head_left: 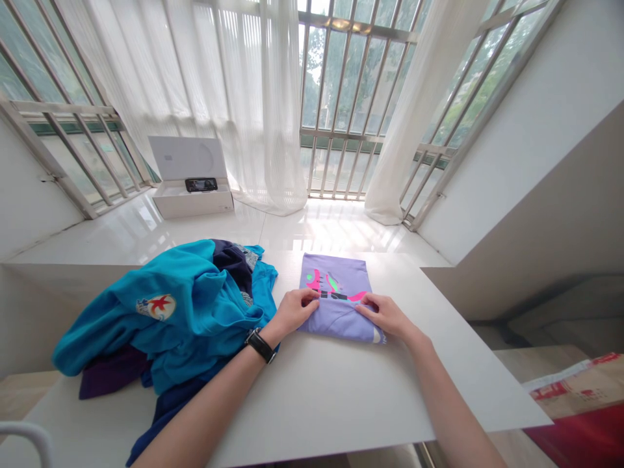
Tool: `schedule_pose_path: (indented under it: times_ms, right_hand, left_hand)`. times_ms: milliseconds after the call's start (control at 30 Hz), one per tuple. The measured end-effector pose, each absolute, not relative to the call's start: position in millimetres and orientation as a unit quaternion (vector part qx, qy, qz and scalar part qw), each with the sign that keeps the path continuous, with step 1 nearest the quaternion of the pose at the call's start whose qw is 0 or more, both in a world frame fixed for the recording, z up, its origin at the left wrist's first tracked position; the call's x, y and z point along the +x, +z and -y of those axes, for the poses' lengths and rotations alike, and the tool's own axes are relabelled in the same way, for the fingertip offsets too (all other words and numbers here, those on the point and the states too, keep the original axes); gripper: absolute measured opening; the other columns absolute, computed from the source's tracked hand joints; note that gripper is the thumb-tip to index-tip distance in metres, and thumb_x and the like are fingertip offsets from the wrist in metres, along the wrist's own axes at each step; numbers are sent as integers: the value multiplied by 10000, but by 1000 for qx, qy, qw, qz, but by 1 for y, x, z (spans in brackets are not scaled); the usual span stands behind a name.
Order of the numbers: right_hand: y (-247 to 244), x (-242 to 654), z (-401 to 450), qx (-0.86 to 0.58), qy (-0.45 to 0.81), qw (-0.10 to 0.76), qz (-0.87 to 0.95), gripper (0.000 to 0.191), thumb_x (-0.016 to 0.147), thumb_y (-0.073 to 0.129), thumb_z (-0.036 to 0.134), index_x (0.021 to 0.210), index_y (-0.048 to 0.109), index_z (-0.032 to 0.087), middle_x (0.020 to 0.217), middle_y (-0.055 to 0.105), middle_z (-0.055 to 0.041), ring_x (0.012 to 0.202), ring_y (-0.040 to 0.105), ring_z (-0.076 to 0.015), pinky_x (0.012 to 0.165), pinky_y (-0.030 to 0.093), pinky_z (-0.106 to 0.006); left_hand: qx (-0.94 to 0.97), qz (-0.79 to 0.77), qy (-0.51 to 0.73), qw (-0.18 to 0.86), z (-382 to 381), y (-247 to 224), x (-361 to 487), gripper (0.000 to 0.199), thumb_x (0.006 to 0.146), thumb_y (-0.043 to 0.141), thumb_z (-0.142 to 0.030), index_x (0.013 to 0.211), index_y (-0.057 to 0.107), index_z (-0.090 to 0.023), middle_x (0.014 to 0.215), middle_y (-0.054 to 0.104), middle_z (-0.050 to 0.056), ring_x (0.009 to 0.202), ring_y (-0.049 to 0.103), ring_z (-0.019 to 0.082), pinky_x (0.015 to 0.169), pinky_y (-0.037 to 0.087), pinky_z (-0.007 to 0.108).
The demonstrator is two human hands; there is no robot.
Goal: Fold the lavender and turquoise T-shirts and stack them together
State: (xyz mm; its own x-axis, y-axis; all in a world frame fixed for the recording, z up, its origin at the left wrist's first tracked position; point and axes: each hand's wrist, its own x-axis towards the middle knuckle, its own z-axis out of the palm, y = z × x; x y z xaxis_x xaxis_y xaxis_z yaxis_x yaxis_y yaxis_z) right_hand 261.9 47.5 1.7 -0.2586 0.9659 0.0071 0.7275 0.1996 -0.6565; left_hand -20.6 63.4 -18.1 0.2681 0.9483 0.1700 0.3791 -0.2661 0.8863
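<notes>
Your left hand [295, 309], with a dark-strapped watch [260, 346] on its wrist, pinches cloth near the left side of the lavender garment [338, 320], while your right hand [387, 315] pinches it near the right side. Both hands have their thumbs and fingers bent close together at a crosswise fold, just below the pink, green and black print.

At your far left, a curved white bar [29, 429] shows at the bottom corner. Next comes a loose heap of clothes [185, 305], turquoise with navy and purple pieces and a red-star patch, on the white table [370, 403]; your left forearm passes over its near right side. Behind the heap, an open white box [195, 205] sits on the glossy window ledge [336, 227], a black device [201, 184] lying in it. Sheer white curtains [195, 78] hang before the barred windows [341, 84].

To the right of the heap, the lavender garment lies flat on the table, folded into a rough rectangle. Beyond the table's right edge, you have a tan-and-red bag [580, 390].
</notes>
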Motion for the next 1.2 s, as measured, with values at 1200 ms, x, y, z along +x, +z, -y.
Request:
schedule_pose_path:
  times_ms: [1200]
  right_hand:
    - [-1, 274, -50, -590, 217, 239, 740, 368, 900, 548, 541, 753, 656, 222, 733, 685, -27, 663, 571, -187, 627, 434, -321]
  left_hand:
    - [920, -349, 174, 35, -32, -24, -8, 532, 1049, 354, -531, 1513, 426, -283, 1600, 393, 95, 1446, 377, 310, 1171, 278, 490]
